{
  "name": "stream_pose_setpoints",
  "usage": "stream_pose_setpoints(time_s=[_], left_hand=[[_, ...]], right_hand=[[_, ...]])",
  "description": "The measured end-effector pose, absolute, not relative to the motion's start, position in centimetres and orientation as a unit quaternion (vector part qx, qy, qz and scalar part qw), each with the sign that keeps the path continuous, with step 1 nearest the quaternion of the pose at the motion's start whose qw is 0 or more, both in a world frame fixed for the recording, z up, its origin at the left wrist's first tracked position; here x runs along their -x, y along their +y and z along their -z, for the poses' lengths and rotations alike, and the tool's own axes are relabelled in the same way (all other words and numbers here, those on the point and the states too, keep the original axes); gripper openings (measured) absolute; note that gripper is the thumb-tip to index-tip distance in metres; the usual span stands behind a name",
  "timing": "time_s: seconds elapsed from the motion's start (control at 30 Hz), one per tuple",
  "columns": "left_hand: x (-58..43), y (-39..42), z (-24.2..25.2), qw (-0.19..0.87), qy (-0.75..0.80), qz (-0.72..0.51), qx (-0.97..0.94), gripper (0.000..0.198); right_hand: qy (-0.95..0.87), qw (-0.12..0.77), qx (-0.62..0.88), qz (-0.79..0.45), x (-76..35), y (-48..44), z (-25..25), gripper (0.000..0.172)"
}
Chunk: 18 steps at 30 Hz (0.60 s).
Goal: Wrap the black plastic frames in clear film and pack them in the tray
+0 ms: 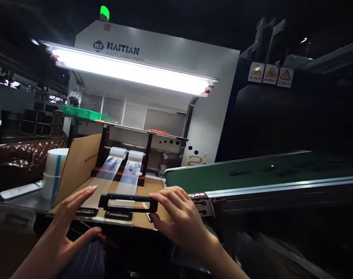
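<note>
Right hand: fingers pinch the right end of the black frame.
Left hand: open, fingers spread, just beside the left end of the frame (contact I cannot tell).
Frame place: held flat, low over the cardboard, in front of two film strips.
Under it: two small black parts.
Right side: green conveyor belt.

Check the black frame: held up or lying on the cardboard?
Held up: right hand grips the black frame at one end, above the cardboard; left hand open beside it.
</note>
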<state>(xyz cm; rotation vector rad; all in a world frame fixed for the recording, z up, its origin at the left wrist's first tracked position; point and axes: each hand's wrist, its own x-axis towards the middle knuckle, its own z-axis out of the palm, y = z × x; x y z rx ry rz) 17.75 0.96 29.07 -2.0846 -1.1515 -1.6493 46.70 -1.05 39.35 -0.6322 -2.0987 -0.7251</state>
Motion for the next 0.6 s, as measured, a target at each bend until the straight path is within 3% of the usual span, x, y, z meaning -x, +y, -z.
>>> stream_pose_setpoints(time_s=[0.2,0.4,0.6], left_hand=[[-18.0,-0.1,-31.1,0.181,-0.358,0.486,0.776,0.036],[-17.1,1.1,-29.7,0.219,-0.331,0.438,0.807,0.041],[-18.3,5.2,-27.3,0.158,-0.313,0.457,0.818,0.043]], right_hand=[[-0.862,0.399,0.216,0.227,-46.0,-0.3,-37.2,0.028],[-0.866,0.420,0.203,0.179,-45.9,2.0,-35.5,0.035],[-0.863,0.410,0.246,0.162,-47.7,3.7,-33.4,0.038]])
